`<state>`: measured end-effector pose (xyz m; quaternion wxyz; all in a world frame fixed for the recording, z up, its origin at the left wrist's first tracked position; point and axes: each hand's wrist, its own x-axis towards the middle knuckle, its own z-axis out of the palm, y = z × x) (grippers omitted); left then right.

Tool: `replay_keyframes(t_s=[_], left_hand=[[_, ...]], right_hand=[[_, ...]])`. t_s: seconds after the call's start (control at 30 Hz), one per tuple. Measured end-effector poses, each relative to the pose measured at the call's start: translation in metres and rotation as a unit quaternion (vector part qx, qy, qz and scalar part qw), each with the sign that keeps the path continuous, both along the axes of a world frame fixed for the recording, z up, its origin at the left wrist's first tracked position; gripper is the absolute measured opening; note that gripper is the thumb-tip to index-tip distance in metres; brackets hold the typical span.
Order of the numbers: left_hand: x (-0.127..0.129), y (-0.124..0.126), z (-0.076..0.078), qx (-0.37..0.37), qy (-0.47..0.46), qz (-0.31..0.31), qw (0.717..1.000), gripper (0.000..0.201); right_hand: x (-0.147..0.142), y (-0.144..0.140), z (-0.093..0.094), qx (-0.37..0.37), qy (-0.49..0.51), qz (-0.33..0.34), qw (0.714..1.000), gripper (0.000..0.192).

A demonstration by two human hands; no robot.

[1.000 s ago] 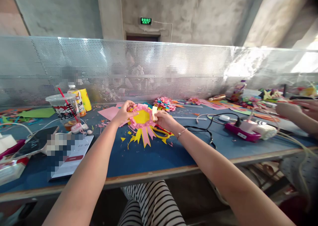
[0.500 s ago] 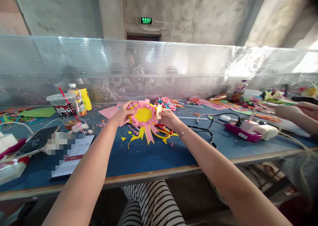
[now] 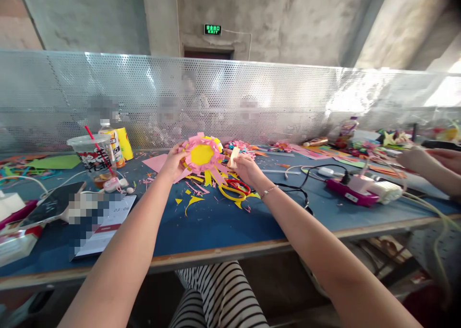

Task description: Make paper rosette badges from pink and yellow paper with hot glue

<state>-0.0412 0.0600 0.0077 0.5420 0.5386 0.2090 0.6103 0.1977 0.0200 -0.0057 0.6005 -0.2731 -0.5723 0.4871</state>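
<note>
My left hand (image 3: 174,161) holds up a paper flower (image 3: 202,156) with a yellow centre, pink fringed petals and pink and yellow strips hanging below it, lifted off the blue table (image 3: 216,227). My right hand (image 3: 245,166) is beside the flower's right edge and pinches a small cream piece (image 3: 234,157). Yellow-handled scissors (image 3: 234,189) lie on the table just under my right wrist, among yellow and pink paper scraps (image 3: 190,200).
A plastic cup with a red straw (image 3: 90,158) and a bottle (image 3: 112,144) stand at left, near a phone (image 3: 54,204) and a tablet (image 3: 104,224). A pink box with cables (image 3: 355,189) lies at right. Another person's hands (image 3: 428,161) work at far right. A perforated metal screen (image 3: 252,97) backs the table.
My left hand has lifted the paper flower up off the table and tilted it. My right hand has come away from its edge, still pinching the cream piece.
</note>
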Motion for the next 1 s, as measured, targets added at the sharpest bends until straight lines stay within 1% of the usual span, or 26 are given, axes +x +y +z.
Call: replay_keyframes(t_s=[0.17,0.23,0.3,0.4,0.5,0.6,0.7,0.8,0.9,1.0], left_hand=[[0.004,-0.002,-0.002,-0.025,-0.001,-0.007,1.0,0.043],[0.007,-0.004,-0.002,-0.036,0.008,-0.005,0.999,0.042],[0.01,-0.006,-0.002,-0.032,0.019,-0.012,0.999,0.041],[0.013,-0.009,-0.001,-0.005,0.029,-0.025,0.999,0.041],[0.013,-0.009,0.0,0.01,0.03,-0.038,0.999,0.046],[0.013,-0.006,-0.003,-0.007,0.011,-0.035,0.999,0.05],[0.013,-0.003,-0.007,-0.035,-0.003,-0.03,0.999,0.05],[0.015,-0.005,-0.008,-0.049,0.024,-0.036,0.998,0.054],[0.018,-0.011,-0.005,-0.054,0.059,-0.014,0.997,0.057],[0.019,-0.013,-0.002,-0.064,0.084,0.01,0.994,0.055]], right_hand=[[-0.004,-0.006,-0.001,-0.01,0.013,0.07,0.997,0.008],[-0.006,-0.008,-0.002,-0.017,0.011,0.089,0.996,0.01],[-0.008,-0.008,-0.005,-0.033,0.004,0.092,0.995,0.014],[-0.012,-0.005,-0.009,-0.057,-0.014,0.074,0.996,0.019],[-0.013,-0.002,-0.01,-0.057,-0.013,0.04,0.997,0.021],[-0.012,0.0,-0.007,-0.051,0.001,0.007,0.999,0.023],[-0.01,-0.001,-0.005,-0.049,0.007,-0.005,0.999,0.026],[-0.01,-0.001,-0.005,-0.045,0.005,-0.009,0.999,0.027],[-0.01,-0.001,-0.006,-0.036,-0.009,-0.008,0.999,0.026],[-0.01,0.001,-0.008,-0.026,-0.028,-0.006,0.999,0.023]])
